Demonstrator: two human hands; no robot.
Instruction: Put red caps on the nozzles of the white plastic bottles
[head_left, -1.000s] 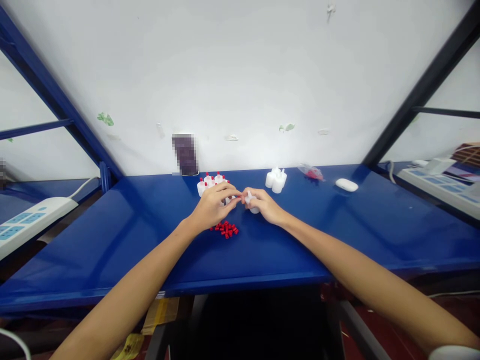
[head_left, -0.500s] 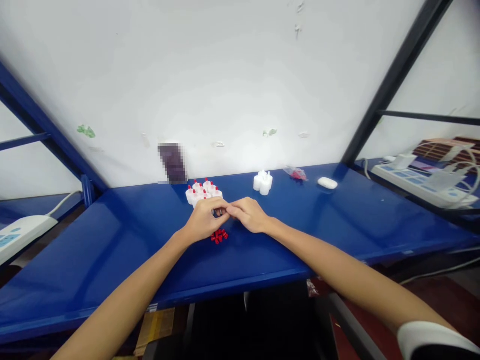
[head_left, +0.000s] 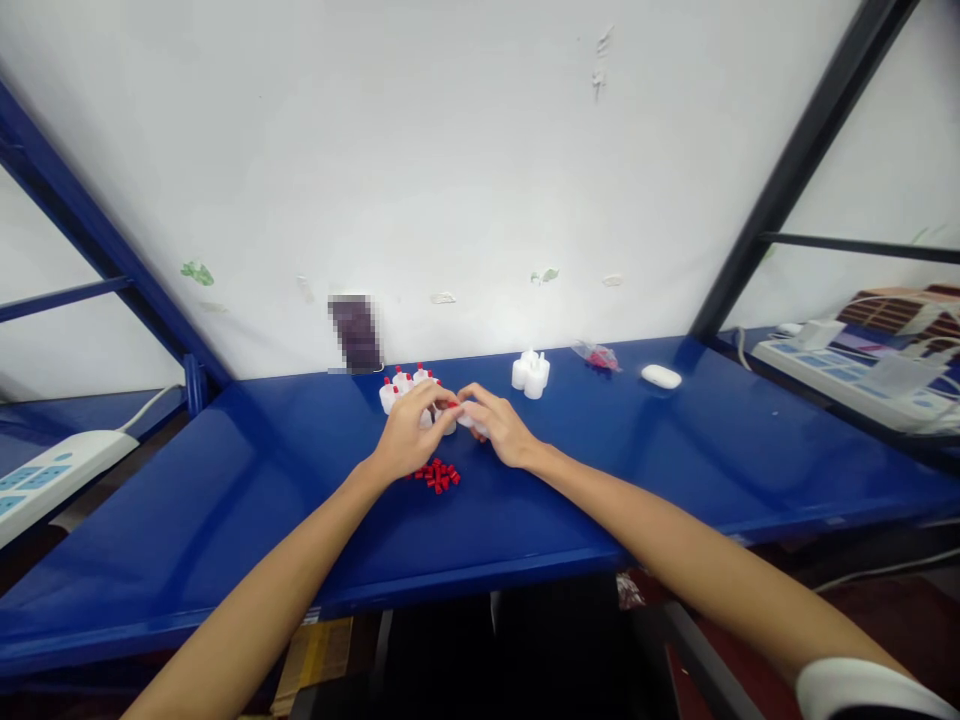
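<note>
Pinching red cap (head_left: pixel 453 404) with left hand (head_left: pixel 409 435) | right hand (head_left: pixel 499 428) gripping small white bottle (head_left: pixel 471 424) | red caps (head_left: pixel 435 475) just below on blue table (head_left: pixel 675 460)

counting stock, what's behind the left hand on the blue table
Behind the left hand stand white bottles with red caps on the blue table. The hand covers the nearest ones, so the full count cannot be seen.
</note>
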